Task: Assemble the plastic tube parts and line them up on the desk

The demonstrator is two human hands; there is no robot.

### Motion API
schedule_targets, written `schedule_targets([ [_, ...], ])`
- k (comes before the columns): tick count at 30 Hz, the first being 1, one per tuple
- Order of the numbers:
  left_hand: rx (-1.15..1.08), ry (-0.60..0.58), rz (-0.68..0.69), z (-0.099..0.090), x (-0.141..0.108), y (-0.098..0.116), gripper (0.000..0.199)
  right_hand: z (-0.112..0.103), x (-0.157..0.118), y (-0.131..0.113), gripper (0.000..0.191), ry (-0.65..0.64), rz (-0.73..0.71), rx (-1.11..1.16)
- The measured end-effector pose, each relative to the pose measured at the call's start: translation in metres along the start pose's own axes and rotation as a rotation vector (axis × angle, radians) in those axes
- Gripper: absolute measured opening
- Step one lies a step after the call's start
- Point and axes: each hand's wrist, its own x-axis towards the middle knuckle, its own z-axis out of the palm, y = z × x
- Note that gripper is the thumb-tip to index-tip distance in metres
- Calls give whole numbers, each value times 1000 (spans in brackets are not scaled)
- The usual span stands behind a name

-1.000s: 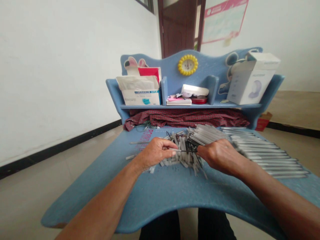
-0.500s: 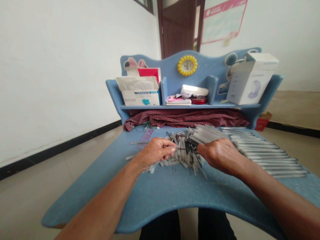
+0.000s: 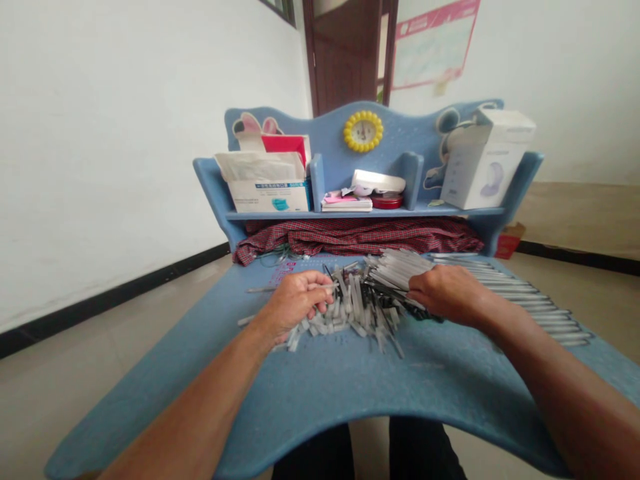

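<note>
My left hand [image 3: 303, 299] is closed in a pinch on a thin translucent tube [image 3: 327, 286], whose end sticks out to the right past the fingertips. My right hand [image 3: 443, 291] is closed at the right of the pile, with a thin black stick [image 3: 400, 291] reaching to its fingers; its far end is hidden. Between the hands lies a loose pile of short translucent pieces [image 3: 356, 297] mixed with black sticks. Behind my right hand, a stack of whitish tubes [image 3: 395, 267] lies on the blue table [image 3: 340, 380].
Rows of grey tubes with dark edges [image 3: 545, 313] lie at the right. A checked red cloth [image 3: 360, 235] is bunched under the shelf. On the shelf stand a mask box [image 3: 270, 193], a red round tin [image 3: 387, 201] and a white box [image 3: 487, 163]. A yellow clock [image 3: 363, 131] hangs above.
The hands have moved apart: the black stick that stretched between them no longer reaches my left hand. My right hand has shifted right across the table. The view has turned slightly right.
</note>
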Motion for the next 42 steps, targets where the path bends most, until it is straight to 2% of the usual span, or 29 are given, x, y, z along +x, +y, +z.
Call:
schedule_targets([
  [4,-33,-61,-40,2,-2,3,19,-4,-4,-2,30,-60,-148,142],
  [9,-11,-65,-64,3,-3,4,24,-12,-15,-17,24,-176,-379,347],
  [13,8,-94,-57,4,-3,2,36,-12,-18,-25,23,-201,-426,387],
  [20,33,-81,-30,6,-4,2,36,-6,-16,-26,23,-210,-379,367],
  [26,76,-79,-11,8,-5,1,36,-14,-21,-27,21,-206,-343,359],
  [29,103,-76,-3,8,-5,1,36,-22,-24,-16,23,-197,-313,375],
  [37,137,-106,9,7,-2,-2,37,-24,-23,38,27,-103,-29,334],
  [42,151,-100,15,8,-1,-1,36,-24,-22,41,27,-115,-17,273],
])
